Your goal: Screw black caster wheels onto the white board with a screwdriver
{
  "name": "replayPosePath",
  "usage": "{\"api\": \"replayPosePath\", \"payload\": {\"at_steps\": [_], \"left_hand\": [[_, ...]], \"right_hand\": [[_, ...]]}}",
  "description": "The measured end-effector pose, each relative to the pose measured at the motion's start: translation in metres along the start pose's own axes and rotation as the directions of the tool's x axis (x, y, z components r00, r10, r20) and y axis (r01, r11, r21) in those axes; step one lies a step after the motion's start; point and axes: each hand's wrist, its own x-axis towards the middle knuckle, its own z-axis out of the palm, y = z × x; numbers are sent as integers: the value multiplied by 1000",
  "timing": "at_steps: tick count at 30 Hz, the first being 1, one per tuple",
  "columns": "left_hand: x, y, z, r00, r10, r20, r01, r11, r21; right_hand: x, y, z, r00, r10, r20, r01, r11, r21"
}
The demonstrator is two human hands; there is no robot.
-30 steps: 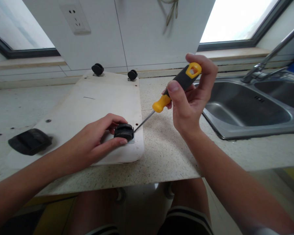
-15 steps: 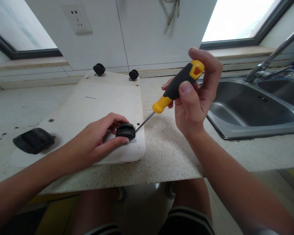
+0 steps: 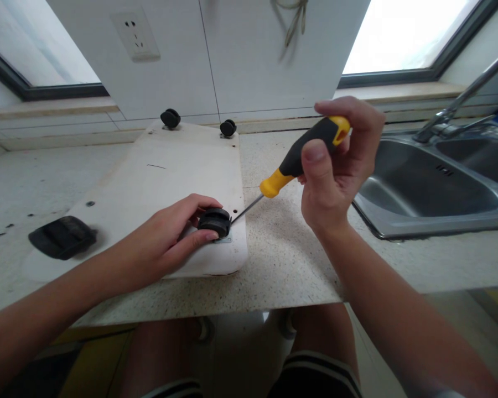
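Note:
My left hand (image 3: 182,224) is closed round a black caster wheel (image 3: 214,223) at the near right corner of a white board (image 3: 191,171). A metal plate (image 3: 224,240) shows under that caster. In my right hand (image 3: 336,166) is a screwdriver (image 3: 305,155) with a black and yellow handle, held at a slant. Its shaft runs down to the left, and the tip is by the caster's right side; what it touches there is hidden. More black casters stand on the other corners: one at the near left (image 3: 62,237), one at the far left (image 3: 170,118), one at the far right (image 3: 228,128).
The board lies on a speckled countertop (image 3: 282,276), close to its front edge. A steel sink (image 3: 431,182) with a faucet (image 3: 444,116) is at the right. Behind rises a tiled wall with a socket (image 3: 136,36). Small dark bits (image 3: 9,225) lie at the left.
My right hand and the screwdriver handle have shifted slightly right and down, and the grip has turned a little. My left hand stays on the caster. The whole view has moved slightly.

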Motion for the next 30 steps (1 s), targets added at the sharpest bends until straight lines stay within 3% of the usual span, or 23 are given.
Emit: {"api": "replayPosePath", "payload": {"at_steps": [4,8,10,12,15,18,20,22,27,29,30], "left_hand": [[1,-5,0,999,34,11,-34,999,-11],[2,-4,1,999,31,9,-31,999,-14],[2,-2,1,999,43,12,-43,999,-22],[2,-1,1,998,53,14,-53,998,-37],[2,-2,3,998,59,-2,-59,997,-53],[3,-2,5,998,60,-18,-61,996,-63],[3,0,5,997,64,-31,-66,996,-63],[2,2,5,995,89,-45,-92,994,-57],[3,5,5,988,152,-7,-152,986,-68],[3,4,6,988,157,11,-156,986,-53],[3,3,6,988,156,19,-155,987,-42]], "right_hand": [[4,-1,2,994,-106,-13,106,979,171],[8,-8,-6,976,-197,-88,200,979,28],[13,-14,-15,982,-186,-17,183,979,-92],[26,-23,-25,974,-149,169,175,973,-149],[62,-42,-32,877,-122,465,202,971,-128],[101,-65,-23,702,-17,711,275,929,-250],[118,-78,-13,594,62,802,331,890,-313],[127,-86,-5,522,133,842,328,881,-342],[128,-87,-2,411,188,892,246,920,-307],[127,-85,-3,414,180,892,265,914,-307],[126,-84,-4,442,191,876,289,895,-341]]}}
